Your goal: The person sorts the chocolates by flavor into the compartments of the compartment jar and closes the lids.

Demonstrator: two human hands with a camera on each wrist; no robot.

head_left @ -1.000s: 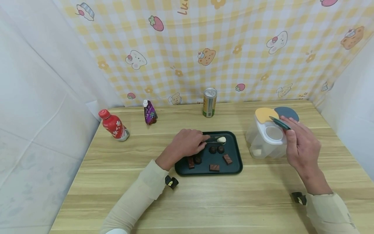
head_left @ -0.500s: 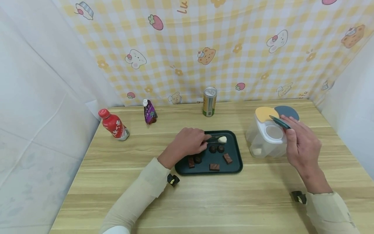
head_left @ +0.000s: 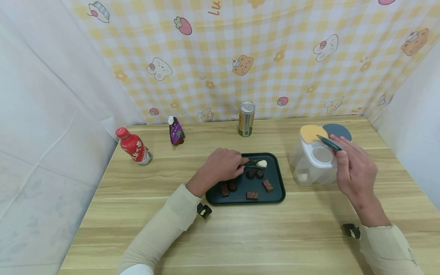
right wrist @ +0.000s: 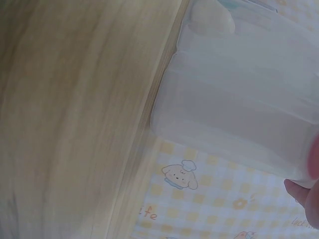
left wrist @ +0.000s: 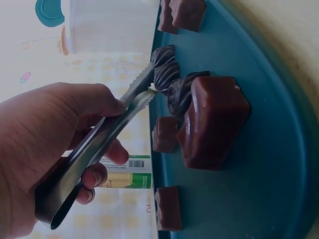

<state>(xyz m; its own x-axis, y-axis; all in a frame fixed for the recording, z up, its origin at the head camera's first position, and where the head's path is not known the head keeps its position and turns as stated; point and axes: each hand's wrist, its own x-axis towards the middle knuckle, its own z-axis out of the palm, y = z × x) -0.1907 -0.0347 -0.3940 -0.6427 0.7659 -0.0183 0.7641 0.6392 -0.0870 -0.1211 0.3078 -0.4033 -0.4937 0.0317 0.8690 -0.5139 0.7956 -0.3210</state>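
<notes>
My left hand (head_left: 223, 165) grips metal tongs (left wrist: 89, 147) over the far side of a dark tray (head_left: 269, 199). At the tongs' tips lies a white chocolate (head_left: 262, 164), mostly hidden behind dark pieces in the left wrist view. Dark swirled chocolates (head_left: 250, 174) and brown rectangular chocolates (head_left: 252, 196) lie about the tray. My right hand (head_left: 357, 172) holds a raised green lid (head_left: 329, 142) between thumb and fingers, above a clear container (head_left: 302, 158). The round opening (head_left: 323, 155) beneath it is uncovered. A white piece (right wrist: 212, 19) sits low inside the container.
Yellow (head_left: 312, 133) and blue (head_left: 338, 132) lids cover other parts of the container. Behind the tray stands a can (head_left: 246, 120). A purple pouch (head_left: 177, 131) and a red bottle (head_left: 133, 146) stand at the left, with a checked curtain (head_left: 206, 57) behind.
My left hand has shifted slightly to the right with the tongs, and the white chocolate has moved a little the same way. My right hand stays at the raised green lid.
</notes>
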